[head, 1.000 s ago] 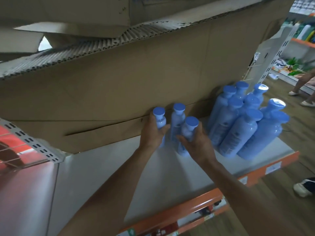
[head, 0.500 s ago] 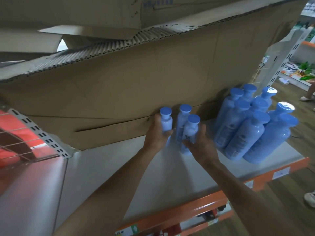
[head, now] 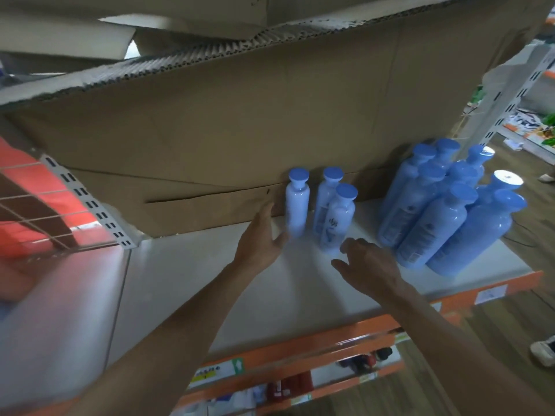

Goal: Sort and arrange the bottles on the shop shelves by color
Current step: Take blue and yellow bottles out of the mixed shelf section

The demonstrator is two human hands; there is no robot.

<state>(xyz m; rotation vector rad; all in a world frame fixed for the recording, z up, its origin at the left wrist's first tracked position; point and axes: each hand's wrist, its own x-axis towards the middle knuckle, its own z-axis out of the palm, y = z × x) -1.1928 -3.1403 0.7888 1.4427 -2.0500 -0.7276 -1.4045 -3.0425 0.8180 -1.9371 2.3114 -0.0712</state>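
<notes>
Head view: left hand (head: 260, 244) and right hand (head: 371, 265) spread, empty, near pale bottles (head: 297, 205); cardboard box (head: 240, 115) behind.

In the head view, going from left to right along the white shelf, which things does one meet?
Perforated bracket → left hand → three small pale-blue bottles → cluster of large blue bottles → white perforated upright.
</notes>
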